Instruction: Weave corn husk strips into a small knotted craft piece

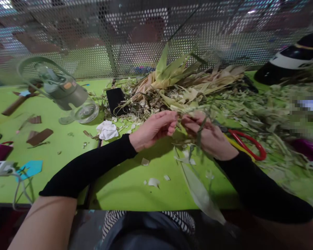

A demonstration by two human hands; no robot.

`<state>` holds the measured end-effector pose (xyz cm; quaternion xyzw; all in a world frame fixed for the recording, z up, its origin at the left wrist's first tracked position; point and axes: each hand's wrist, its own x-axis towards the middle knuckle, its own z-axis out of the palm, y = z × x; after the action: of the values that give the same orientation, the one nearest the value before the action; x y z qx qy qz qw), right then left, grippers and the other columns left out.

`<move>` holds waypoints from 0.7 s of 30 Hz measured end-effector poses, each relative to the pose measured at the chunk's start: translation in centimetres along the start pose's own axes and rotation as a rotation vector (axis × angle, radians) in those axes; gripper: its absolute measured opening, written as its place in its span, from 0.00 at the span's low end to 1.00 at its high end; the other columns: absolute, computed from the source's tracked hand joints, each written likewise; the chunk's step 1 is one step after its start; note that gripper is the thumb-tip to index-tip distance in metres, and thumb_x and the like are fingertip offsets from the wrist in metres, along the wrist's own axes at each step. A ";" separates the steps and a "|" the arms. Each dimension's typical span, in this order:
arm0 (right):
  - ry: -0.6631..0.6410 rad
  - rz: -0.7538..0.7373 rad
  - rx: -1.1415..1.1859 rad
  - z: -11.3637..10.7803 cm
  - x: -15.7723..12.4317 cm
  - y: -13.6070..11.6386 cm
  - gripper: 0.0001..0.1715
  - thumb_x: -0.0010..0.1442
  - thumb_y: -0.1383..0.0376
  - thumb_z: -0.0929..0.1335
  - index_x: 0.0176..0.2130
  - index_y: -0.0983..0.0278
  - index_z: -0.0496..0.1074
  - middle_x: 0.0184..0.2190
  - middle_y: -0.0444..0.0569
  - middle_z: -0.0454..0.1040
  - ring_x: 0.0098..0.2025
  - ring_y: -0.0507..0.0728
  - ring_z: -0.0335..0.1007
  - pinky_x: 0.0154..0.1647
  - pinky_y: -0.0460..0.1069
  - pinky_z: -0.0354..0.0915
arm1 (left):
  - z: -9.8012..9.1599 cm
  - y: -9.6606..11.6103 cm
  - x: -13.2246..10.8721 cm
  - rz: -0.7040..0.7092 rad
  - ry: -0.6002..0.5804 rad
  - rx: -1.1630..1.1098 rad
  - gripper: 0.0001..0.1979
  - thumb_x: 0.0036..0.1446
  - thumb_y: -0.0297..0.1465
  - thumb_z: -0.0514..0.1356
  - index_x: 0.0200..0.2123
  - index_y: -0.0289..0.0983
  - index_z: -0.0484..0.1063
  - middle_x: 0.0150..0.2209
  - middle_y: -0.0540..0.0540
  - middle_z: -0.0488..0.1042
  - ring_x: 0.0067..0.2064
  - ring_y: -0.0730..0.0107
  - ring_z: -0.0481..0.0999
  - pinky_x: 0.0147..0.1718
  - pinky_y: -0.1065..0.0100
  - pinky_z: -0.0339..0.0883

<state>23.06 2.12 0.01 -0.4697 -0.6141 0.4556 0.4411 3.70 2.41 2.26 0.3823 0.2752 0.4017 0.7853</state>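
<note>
My left hand (156, 128) is closed, its thumb and fingertips pressed together over the table; what they pinch, if anything, is too small to make out. Facing it, my right hand (207, 135) is closed around thin green leaf strips, slightly blurred. Below the right hand, a long pale leaf (200, 192) hangs past the table's front edge. Just beyond both hands lies a heap of dry and green husk-like leaves (172, 80). Red-handled scissors (250, 140) lie beside my right wrist, partly hidden, with something yellow against them.
A bottle with a grey-green lid (67, 92), a black phone-like slab (116, 100) and a crumpled white tissue (106, 130) stand or lie left of the heap. A dark bottle (289, 62) leans at the far right. A perforated metal screen (135, 38) borders the green table (135, 184).
</note>
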 end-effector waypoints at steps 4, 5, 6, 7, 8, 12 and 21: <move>0.106 -0.194 -0.388 0.6 -0.6 -0.7 0.13 0.63 0.54 0.70 0.40 0.59 0.79 0.32 0.46 0.77 0.32 0.55 0.70 0.33 0.50 0.64 | 0.4 -0.1 0.0 0.064 0.229 -0.057 0.05 0.64 0.25 0.60 0.33 0.35 0.68 0.23 0.57 0.70 0.21 0.86 0.69 0.24 0.81 0.64; 0.105 -0.206 -0.435 0.8 -0.7 -1.0 0.13 0.63 0.55 0.69 0.41 0.59 0.80 0.31 0.46 0.77 0.30 0.55 0.69 0.31 0.50 0.62 | 0.4 -0.1 0.0 0.057 0.260 -0.044 0.06 0.64 0.25 0.60 0.33 0.35 0.68 0.23 0.57 0.70 0.21 0.86 0.69 0.24 0.81 0.63; 0.099 -0.206 -0.464 0.9 -0.8 -1.2 0.14 0.63 0.55 0.69 0.40 0.60 0.80 0.30 0.46 0.77 0.29 0.54 0.67 0.30 0.50 0.61 | 0.4 -0.2 0.0 0.048 0.274 -0.028 0.06 0.64 0.25 0.61 0.33 0.35 0.68 0.23 0.57 0.69 0.21 0.86 0.69 0.24 0.81 0.63; 0.097 -0.198 -0.482 1.0 -0.9 -1.4 0.14 0.63 0.55 0.69 0.40 0.60 0.80 0.29 0.46 0.77 0.27 0.54 0.66 0.29 0.50 0.61 | 0.5 -0.3 0.0 0.042 0.275 -0.012 0.06 0.64 0.26 0.61 0.33 0.35 0.67 0.23 0.57 0.69 0.21 0.86 0.69 0.23 0.81 0.63; 0.094 -0.180 -0.486 1.1 -1.0 -1.6 0.14 0.62 0.55 0.69 0.39 0.61 0.80 0.28 0.46 0.77 0.27 0.54 0.66 0.29 0.50 0.60 | 0.6 -0.3 -0.1 0.042 0.271 0.000 0.06 0.64 0.26 0.61 0.33 0.35 0.68 0.23 0.57 0.69 0.21 0.86 0.69 0.23 0.81 0.63; 0.059 -0.057 -0.371 1.3 -1.0 -1.6 0.15 0.63 0.54 0.68 0.41 0.61 0.77 0.31 0.47 0.78 0.30 0.55 0.70 0.31 0.49 0.63 | 1.0 -0.5 -0.4 0.057 0.243 0.059 0.06 0.65 0.25 0.60 0.33 0.35 0.67 0.23 0.57 0.69 0.21 0.86 0.69 0.23 0.79 0.61; 0.242 -0.109 -0.304 1.8 -1.3 -0.9 0.15 0.60 0.51 0.73 0.33 0.59 0.76 0.25 0.43 0.69 0.26 0.53 0.62 0.25 0.49 0.56 | 1.1 -0.7 -0.2 -0.150 0.223 0.080 0.08 0.67 0.27 0.58 0.33 0.35 0.67 0.24 0.56 0.69 0.23 0.85 0.68 0.25 0.77 0.63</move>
<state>21.35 0.45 0.42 -0.5484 -0.6429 0.2731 0.4597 4.68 1.55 2.33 0.3448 0.4044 0.3703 0.7619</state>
